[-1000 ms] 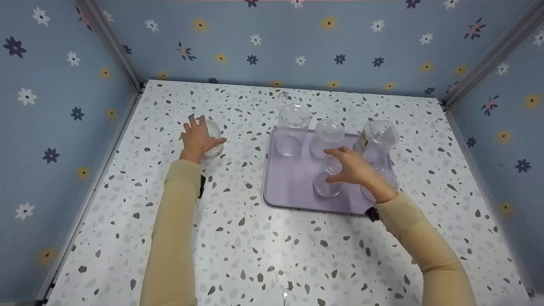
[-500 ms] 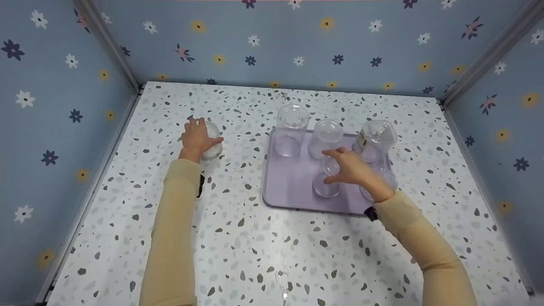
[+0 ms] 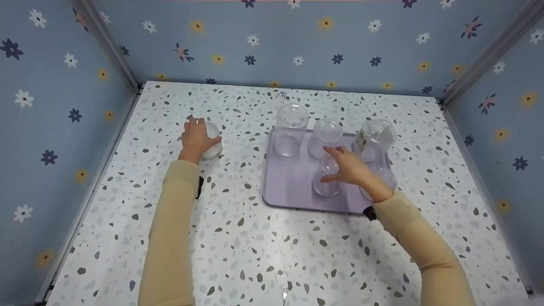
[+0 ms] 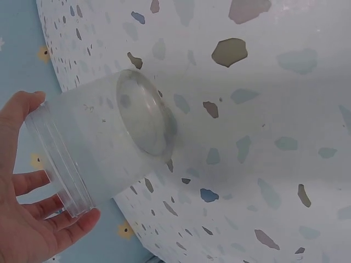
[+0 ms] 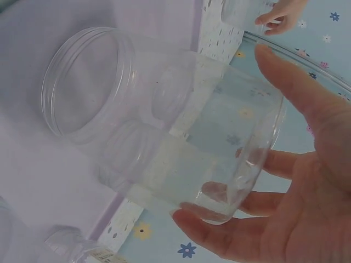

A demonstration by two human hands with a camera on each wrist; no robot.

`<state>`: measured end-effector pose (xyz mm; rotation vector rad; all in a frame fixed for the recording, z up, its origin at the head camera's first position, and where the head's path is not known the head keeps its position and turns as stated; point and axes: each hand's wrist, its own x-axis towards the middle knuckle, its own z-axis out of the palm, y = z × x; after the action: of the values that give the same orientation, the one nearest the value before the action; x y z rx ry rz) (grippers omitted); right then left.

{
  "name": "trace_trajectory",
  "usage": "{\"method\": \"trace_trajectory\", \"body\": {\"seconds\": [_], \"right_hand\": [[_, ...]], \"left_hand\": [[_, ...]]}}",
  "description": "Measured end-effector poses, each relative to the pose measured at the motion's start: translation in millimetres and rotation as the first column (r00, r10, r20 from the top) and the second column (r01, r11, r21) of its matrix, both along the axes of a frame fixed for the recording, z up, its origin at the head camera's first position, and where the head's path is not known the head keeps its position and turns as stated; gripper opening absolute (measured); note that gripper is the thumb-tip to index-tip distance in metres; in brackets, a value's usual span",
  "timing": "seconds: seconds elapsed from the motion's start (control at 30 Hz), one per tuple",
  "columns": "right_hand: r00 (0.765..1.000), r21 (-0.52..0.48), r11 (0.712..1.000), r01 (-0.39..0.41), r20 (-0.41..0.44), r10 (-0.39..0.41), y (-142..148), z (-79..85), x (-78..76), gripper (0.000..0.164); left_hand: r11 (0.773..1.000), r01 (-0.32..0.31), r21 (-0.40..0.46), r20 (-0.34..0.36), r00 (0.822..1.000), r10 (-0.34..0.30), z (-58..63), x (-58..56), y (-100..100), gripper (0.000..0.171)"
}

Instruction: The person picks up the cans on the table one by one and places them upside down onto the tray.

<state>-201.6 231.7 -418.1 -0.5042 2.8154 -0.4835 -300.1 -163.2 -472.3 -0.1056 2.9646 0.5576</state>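
Observation:
On the left of the table, my left hand (image 3: 196, 140) holds a clear plastic jar (image 4: 104, 137) from above, thumb and fingers around its threaded rim. That jar stands mouth up, its round base on the table. Over the purple tray (image 3: 282, 182), my right hand (image 3: 348, 168) grips another clear jar (image 5: 164, 131) around its base end. This second jar is upside down, its threaded mouth toward the tray; whether it touches the tray I cannot tell. Part of it is hidden by the hand in the head view.
Also on the tray are a tall clear jar (image 3: 291, 127), a shorter clear jar (image 3: 328, 138), a squarish clear jar (image 3: 380, 136) with a label and another clear jar (image 3: 386, 180) partly behind the right wrist. Blue flowered panels (image 3: 272, 42) enclose the speckled table (image 3: 238, 255).
The right hand's thumb has shifted very slightly left on its jar. The left hand and the other jars stay in nearly the same places.

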Motion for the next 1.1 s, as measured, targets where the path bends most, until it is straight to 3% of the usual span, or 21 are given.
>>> {"method": "trace_trajectory", "body": {"seconds": [0.43, 0.63, 0.87, 1.1], "right_hand": [[0.997, -0.108, 0.994, 0.024, -0.075, -0.032, -3.3, 1.1, 4.7, 0.082], [0.989, -0.178, 0.983, 0.036, -0.136, -0.061, -3.6, 0.6, 8.2, 0.077], [0.966, -0.315, 0.949, 0.031, -0.235, -0.110, -3.6, -1.8, 12.3, 0.068], [0.924, -0.453, 0.891, 0.006, -0.339, -0.179, -6.0, -6.2, 13.8, 0.056]], "left_hand": [[0.999, -0.050, 0.003, -0.095, 0.994, 0.051, 0.1, 15.6, 5.8, 0.083], [0.995, -0.072, 0.071, -0.170, 0.982, 0.083, 3.6, 27.7, 13.7, 0.080], [0.981, -0.034, 0.189, -0.245, 0.966, 0.080, 8.1, 43.7, 27.2, 0.075], [0.958, -0.015, 0.287, -0.270, 0.958, 0.096, 6.8, 57.6, 38.2, 0.075]]}}
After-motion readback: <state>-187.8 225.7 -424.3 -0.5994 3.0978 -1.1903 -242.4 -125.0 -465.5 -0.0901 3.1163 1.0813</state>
